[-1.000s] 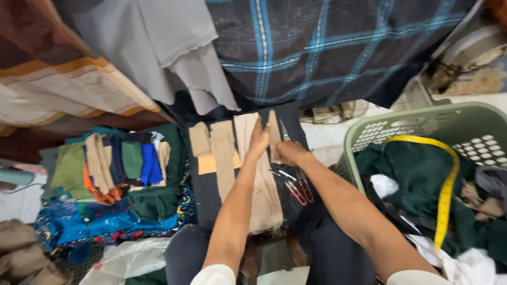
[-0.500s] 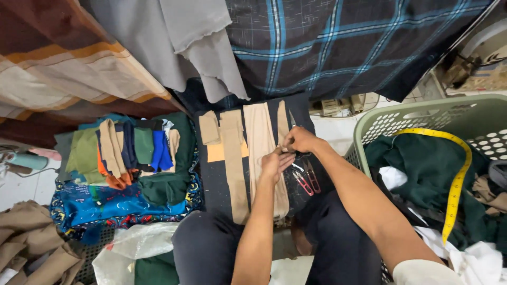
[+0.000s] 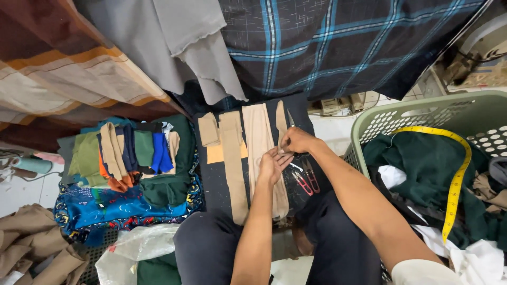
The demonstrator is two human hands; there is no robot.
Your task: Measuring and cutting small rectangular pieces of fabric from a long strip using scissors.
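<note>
A dark plaid cloth [image 3: 338, 47] hangs across the top, with a grey cloth [image 3: 179, 47] and a striped brown cloth [image 3: 58, 68] to its left. At the right stands a green basket [image 3: 422, 113] full of clothes, a yellow tape [image 3: 457, 179] draped over them. At the left lies a pile of folded fabrics [image 3: 132, 158] in green, blue and tan. Between them a dark board [image 3: 216, 179] rests on the person's lap, with tan strips [image 3: 232, 158] laid lengthwise on it. The right hand [image 3: 297, 140] is pinched shut on a tan strip [image 3: 281, 124] near the board's top right. The left hand [image 3: 272, 164] lies just below it, fingers spread flat, pressing the widest strip [image 3: 259, 134]. Red snips [image 3: 306, 179] lie on the board just right of the left hand
</note>
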